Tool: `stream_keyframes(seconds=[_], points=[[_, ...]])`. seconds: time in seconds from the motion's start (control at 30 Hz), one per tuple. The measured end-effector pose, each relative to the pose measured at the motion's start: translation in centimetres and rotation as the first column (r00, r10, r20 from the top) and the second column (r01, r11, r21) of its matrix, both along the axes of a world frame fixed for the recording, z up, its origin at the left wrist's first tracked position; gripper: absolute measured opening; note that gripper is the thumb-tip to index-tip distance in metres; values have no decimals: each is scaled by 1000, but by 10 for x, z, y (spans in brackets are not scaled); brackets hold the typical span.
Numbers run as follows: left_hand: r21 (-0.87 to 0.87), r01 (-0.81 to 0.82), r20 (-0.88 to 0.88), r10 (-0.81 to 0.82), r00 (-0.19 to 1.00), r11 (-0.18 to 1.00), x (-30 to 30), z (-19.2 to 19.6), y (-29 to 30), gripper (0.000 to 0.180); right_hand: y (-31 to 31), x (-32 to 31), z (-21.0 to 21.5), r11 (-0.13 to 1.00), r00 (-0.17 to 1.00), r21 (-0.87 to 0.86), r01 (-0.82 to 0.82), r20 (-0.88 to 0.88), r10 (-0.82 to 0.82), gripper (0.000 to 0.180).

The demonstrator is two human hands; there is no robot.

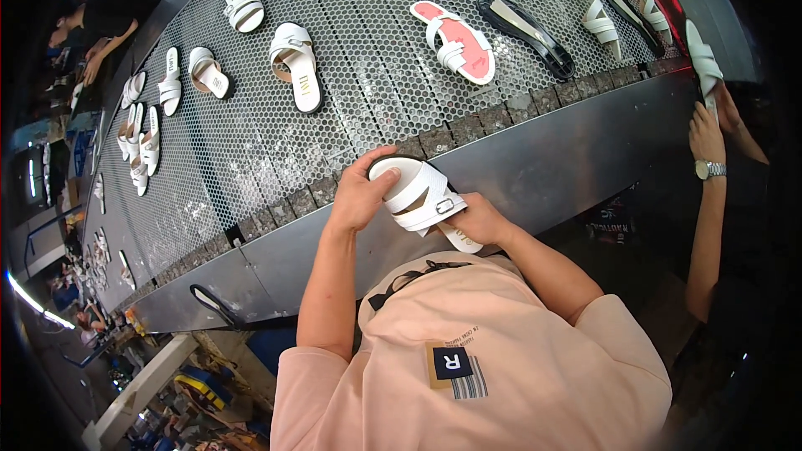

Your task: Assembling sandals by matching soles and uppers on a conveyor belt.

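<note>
A white strappy slide sandal (411, 182) with a buckle on its strap is held at the conveyor's near edge, in front of my body. My left hand (364, 195) grips its toe end, thumb on the insole and fingers beneath. Around the strap and heel side closes my right hand (482, 219), its fingers partly hidden behind the sandal. Nearest on the mesh belt stand a white sandal (296, 67) with a buckle and a white sandal with a pink insole (458, 42).
The metal conveyor (376, 58) carries several more white sandals and black shoe soles (525, 33). At the right, another person's hands hold a white slide (703, 58) near a red glow. A person in dark clothes (117, 12) stands across the belt. A black sole (213, 305) leans against the side panel.
</note>
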State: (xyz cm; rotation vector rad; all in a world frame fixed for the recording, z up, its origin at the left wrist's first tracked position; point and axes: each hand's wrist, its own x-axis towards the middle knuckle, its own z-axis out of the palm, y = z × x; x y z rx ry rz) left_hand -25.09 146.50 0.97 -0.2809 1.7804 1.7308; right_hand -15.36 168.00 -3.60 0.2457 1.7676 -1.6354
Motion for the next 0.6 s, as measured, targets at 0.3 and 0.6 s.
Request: stream_keyframes(seconds=[0.3, 0.6], points=[[-176, -39, -54, 30, 998, 984, 10, 0, 2, 26, 8, -11, 14, 995, 994, 28, -95, -58, 96, 29], [-303, 287, 8, -299, 954, 909, -3, 25, 2, 29, 25, -16, 11, 970, 964, 82, -230, -115, 239, 32]])
